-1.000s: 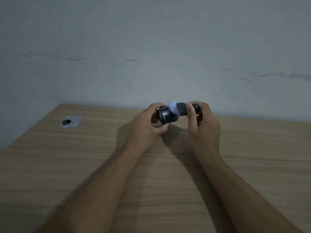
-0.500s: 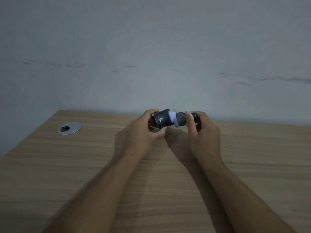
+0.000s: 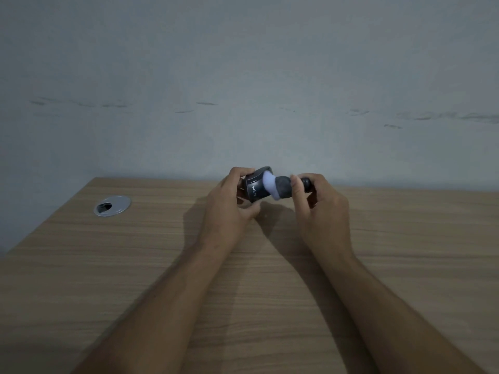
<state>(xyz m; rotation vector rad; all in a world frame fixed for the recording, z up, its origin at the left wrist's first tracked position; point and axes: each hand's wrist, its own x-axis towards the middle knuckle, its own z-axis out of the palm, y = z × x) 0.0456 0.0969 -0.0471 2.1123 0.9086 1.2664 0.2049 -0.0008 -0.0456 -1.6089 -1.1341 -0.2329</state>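
A small dark cylinder-shaped case [image 3: 256, 188] with white lettering is held above the far part of the wooden table [image 3: 135, 265]. My left hand [image 3: 229, 209] grips it, fingers curled over its top and thumb under it. A brush-like tool sticks out of the case's right end: a pale lilac collar [image 3: 270, 184], a dark grey rounded head [image 3: 283, 187] and a thin dark handle [image 3: 306, 182]. My right hand [image 3: 321, 209] pinches that handle. Most of the handle is hidden by my fingers.
A round silver cable grommet [image 3: 112, 205] is set into the table at the far left. A plain grey wall [image 3: 243, 76] rises right behind the table's far edge. The table's left edge runs diagonally toward the near left.
The tool has come further out of the case, so the lilac collar and grey head are more exposed. Both hands sit slightly higher against the table's far edge, and the case is tilted.
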